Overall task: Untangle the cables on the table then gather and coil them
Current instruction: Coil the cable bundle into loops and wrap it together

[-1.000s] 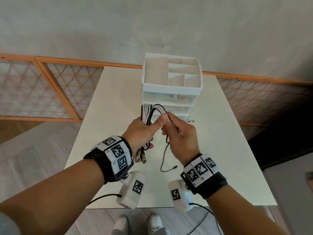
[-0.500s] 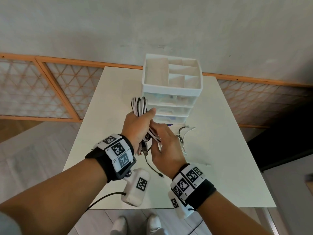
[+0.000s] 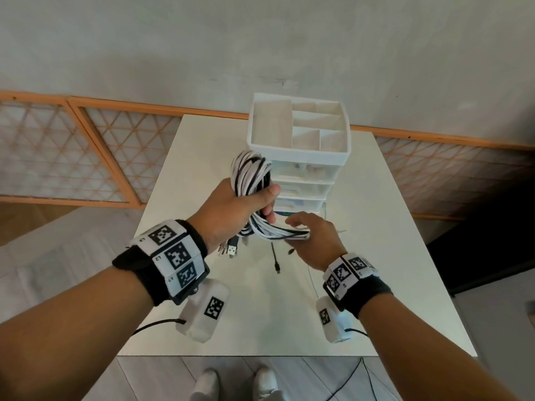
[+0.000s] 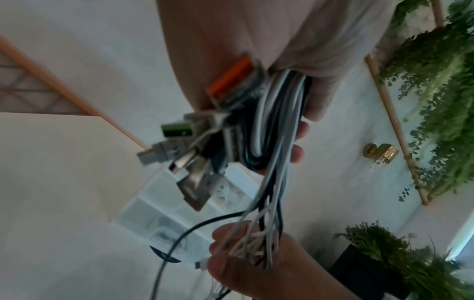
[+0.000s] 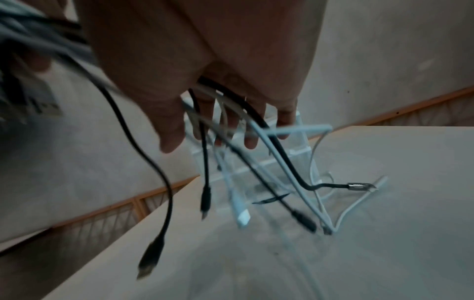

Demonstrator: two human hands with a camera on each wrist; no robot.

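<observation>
My left hand (image 3: 246, 206) grips a bundle of white and black cables (image 3: 250, 175) above the white table (image 3: 376, 256); the folded loop sticks up out of the fist. Several USB plugs (image 3: 231, 250) hang below that hand and show close up in the left wrist view (image 4: 189, 162). My right hand (image 3: 312, 238) sits just right of and below the left one and holds the loose tails (image 3: 278, 231) that run sideways from the bundle. In the right wrist view the tails (image 5: 256, 152) pass under the palm and dangle with their small plugs. One black end (image 3: 276, 261) hangs free between the hands.
A white drawer organizer (image 3: 298, 157) with an open compartmented top stands at the back middle of the table, right behind the bundle. Wooden lattice panels (image 3: 58, 154) and a wall lie beyond the far edge. The table's near edge is close to my feet.
The right hand left the loop's top, dropped under the left hand, then slid out to the right along the tails. The left hand lifted the bundle a little higher.
</observation>
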